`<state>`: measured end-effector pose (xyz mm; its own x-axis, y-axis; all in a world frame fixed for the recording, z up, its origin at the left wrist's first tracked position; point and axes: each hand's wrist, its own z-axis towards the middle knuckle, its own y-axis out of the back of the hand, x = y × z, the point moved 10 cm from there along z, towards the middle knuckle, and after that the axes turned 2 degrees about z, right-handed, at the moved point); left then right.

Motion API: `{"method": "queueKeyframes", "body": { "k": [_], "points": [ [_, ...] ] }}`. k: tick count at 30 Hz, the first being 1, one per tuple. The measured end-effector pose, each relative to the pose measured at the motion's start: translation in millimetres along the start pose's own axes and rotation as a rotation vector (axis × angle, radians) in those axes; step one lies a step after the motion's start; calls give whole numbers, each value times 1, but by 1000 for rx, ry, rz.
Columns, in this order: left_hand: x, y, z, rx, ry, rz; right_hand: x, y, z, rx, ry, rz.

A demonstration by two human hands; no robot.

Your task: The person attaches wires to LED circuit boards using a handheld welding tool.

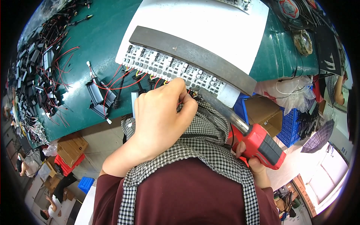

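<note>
My left hand (pixel 161 116) is closed in a pinch at the near edge of a strip of small white circuit boards (pixel 165 66). What sits between its fingertips is hidden by the hand. My right hand (pixel 256 165) grips a red and black soldering gun (pixel 262 146). The gun's long metal barrel points up and left, its tip by the boards' near edge, just right of my left fingers. A dark, heavy bar (pixel 187 47) lies along the far side of the boards. Red and yellow wires (pixel 140 77) run off the near edge toward black plastic parts.
A white sheet (pixel 213 35) lies beneath the boards on the green table (pixel 108 22). Black wired housings (pixel 99 95) lie to the left, beside a big pile of similar parts (pixel 41 63). At right are a tape roll (pixel 302 42), a cardboard box (pixel 264 112) and a blue crate (pixel 289 129).
</note>
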<state>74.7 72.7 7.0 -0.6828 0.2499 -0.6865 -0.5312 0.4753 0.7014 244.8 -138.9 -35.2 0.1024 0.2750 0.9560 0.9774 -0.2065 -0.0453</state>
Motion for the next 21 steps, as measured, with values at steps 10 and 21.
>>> {"method": "queueKeyframes", "body": {
  "k": [10, 21],
  "points": [
    [-2, 0, -1, -15, -13, -2, 20, -6, 8, -94, -50, 138],
    [-3, 9, -3, -61, -44, -32, 20, -6, 12, -26, -47, 128]
  ]
}}
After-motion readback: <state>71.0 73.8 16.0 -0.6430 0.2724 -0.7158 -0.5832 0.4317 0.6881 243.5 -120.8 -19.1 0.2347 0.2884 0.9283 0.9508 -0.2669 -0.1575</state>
